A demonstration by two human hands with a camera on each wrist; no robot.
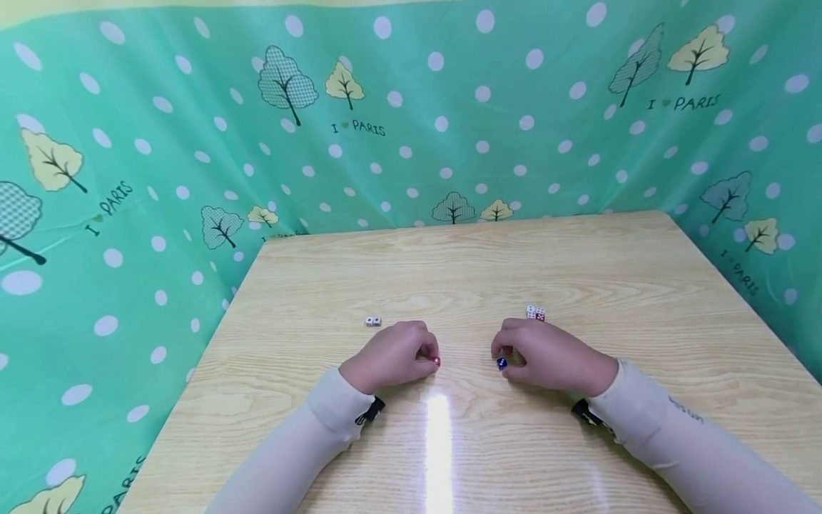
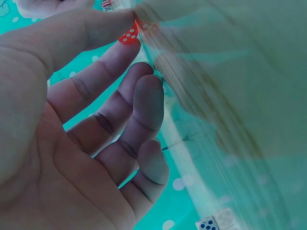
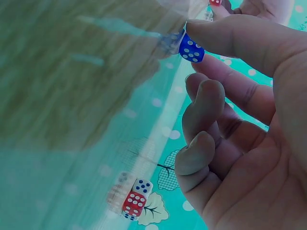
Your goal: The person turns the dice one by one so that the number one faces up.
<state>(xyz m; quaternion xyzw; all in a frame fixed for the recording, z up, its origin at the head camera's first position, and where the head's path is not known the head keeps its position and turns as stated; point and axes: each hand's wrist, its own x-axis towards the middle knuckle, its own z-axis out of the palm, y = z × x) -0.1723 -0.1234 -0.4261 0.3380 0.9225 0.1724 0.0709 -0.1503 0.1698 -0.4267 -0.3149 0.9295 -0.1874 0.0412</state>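
My left hand pinches a red die with white pips between thumb and index finger, down at the tabletop. A blue die with white pips sits between the thumb and index finger of my right hand, also at table level. In the head view the blue die lies to the right of the red die, with a gap of bare wood between them. The other fingers of both hands are curled in loosely.
Beyond the left hand, two white dice stand side by side. Just past the right hand is a small cluster of white dice and a red die. A green patterned curtain hangs round the wooden table.
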